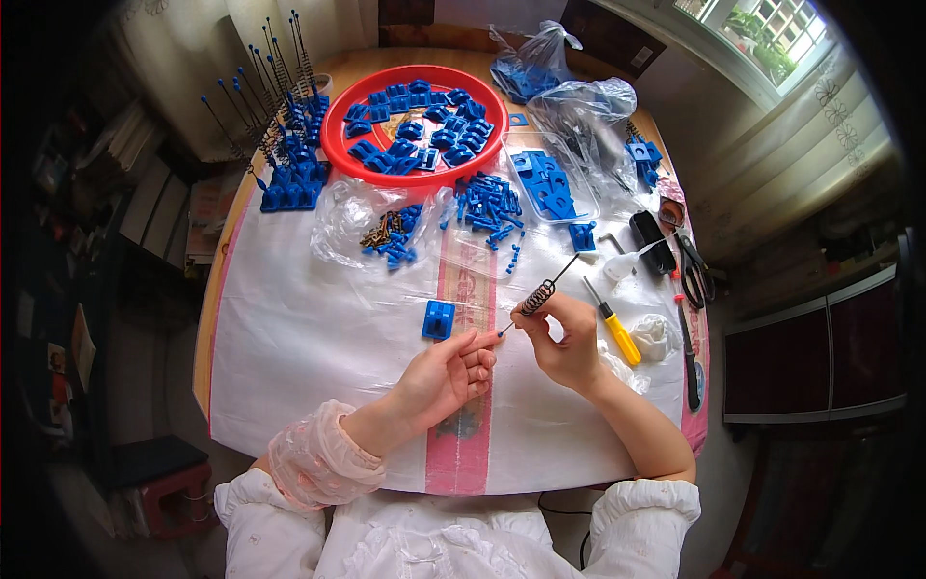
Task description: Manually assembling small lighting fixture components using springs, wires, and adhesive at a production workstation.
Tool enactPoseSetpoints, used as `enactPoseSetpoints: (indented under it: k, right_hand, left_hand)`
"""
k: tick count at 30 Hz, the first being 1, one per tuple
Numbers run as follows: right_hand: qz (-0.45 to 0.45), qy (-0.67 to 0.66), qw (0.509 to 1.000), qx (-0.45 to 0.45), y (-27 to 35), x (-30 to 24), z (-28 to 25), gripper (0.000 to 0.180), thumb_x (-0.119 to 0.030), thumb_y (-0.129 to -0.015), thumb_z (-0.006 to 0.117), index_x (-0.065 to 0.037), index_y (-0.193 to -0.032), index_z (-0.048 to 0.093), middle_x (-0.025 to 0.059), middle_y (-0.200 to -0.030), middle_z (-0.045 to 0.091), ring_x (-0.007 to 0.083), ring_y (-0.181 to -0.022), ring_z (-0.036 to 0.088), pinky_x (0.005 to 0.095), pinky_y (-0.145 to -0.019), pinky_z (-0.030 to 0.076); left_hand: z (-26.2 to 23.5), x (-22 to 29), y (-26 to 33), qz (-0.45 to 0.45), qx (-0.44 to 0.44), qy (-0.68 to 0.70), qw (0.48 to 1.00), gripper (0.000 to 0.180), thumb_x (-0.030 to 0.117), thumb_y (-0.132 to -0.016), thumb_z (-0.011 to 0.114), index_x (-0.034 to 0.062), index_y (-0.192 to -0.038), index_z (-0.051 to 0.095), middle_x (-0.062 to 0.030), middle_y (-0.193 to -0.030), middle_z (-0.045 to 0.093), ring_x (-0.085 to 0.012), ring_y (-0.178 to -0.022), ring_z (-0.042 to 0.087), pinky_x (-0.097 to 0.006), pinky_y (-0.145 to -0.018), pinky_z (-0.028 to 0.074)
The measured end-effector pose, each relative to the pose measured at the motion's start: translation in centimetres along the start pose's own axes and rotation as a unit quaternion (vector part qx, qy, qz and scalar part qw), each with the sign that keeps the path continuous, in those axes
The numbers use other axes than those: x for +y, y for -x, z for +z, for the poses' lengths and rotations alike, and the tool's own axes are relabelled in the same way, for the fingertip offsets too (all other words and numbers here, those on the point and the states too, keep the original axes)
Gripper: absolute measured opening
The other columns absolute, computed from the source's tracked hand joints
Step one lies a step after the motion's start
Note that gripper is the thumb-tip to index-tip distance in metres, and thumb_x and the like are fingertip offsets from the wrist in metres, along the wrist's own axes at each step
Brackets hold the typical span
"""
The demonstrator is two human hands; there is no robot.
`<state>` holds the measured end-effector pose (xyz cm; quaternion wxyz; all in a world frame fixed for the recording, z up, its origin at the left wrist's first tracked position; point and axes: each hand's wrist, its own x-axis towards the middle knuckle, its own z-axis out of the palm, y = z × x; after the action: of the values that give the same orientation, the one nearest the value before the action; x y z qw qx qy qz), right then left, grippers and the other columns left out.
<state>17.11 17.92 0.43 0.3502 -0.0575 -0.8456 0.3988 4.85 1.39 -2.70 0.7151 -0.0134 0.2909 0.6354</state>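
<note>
A dark coil spring (537, 297) is pinched between the thumb and fingers of my right hand (564, 343). Through it runs a thin metal rod (565, 269), slanting from upper right to lower left. The rod's small blue tip (501, 334) sits at the index fingertip of my left hand (439, 378). That hand is turned palm up, with its index finger stretched out and the other fingers loosely curled, and I see nothing gripped in it. Just beyond it, a square blue plastic part (438, 319) with a raised middle lies on the white table cover (318, 338).
A red round tray (331, 145) of blue parts stands at the back. Rods with springs (280, 106) rise from blue bases at back left. Small blue pins (490, 205) and a clear box (590, 214) lie mid-table. Right are a yellow-handled screwdriver (619, 336) and black scissors (694, 275).
</note>
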Motion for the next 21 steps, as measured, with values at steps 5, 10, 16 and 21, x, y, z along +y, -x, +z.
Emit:
enactPoseSetpoints:
  k: [5,10,16,21]
  right_hand:
    - [0.004,0.002,1.000,-0.003,-0.04,-0.19,0.02,0.016,0.010,-0.079,0.069,0.000,-0.090,0.067,0.0080,-0.081,0.069,0.0165,-0.060,0.062,0.0263,-0.051,0.044]
    - [-0.002,-0.001,1.000,-0.001,-0.13,-0.27,0.07,0.016,0.010,-0.079,0.069,0.000,-0.090,0.067,0.0078,-0.079,0.067,0.0166,-0.059,0.061,0.0268,-0.051,0.043]
    - [-0.009,-0.001,1.000,-0.003,-0.13,-0.28,0.10,0.016,0.011,-0.079,0.068,0.000,-0.090,0.066,0.0075,-0.077,0.066,0.0164,-0.059,0.060,0.0268,-0.050,0.043]
    - [-0.007,-0.001,1.000,-0.004,-0.14,-0.27,0.05,0.017,0.011,-0.078,0.068,0.000,-0.090,0.066,0.0075,-0.077,0.066,0.0167,-0.059,0.060,0.0270,-0.050,0.043]
  left_hand:
    - [-0.07,0.00,-0.02,0.001,0.000,-0.003,1.000,0.042,0.032,-0.107,0.041,0.0002,-0.133,0.050,-0.0002,-0.092,0.057,-0.0106,-0.083,0.054,-0.027,-0.076,0.044]
    - [-0.14,-0.01,-0.03,0.004,-0.003,-0.008,1.000,0.043,0.033,-0.107,0.041,0.0001,-0.133,0.050,0.0000,-0.092,0.057,-0.0105,-0.083,0.054,-0.027,-0.076,0.044]
    - [0.01,0.02,-0.02,0.001,0.002,-0.005,1.000,0.043,0.033,-0.107,0.041,0.0000,-0.133,0.049,-0.0002,-0.091,0.057,-0.0107,-0.083,0.054,-0.027,-0.076,0.044]
    - [0.02,-0.01,-0.03,0.002,0.001,-0.001,1.000,0.042,0.032,-0.107,0.040,-0.0004,-0.133,0.050,-0.0005,-0.091,0.057,-0.0110,-0.082,0.054,-0.027,-0.076,0.045]
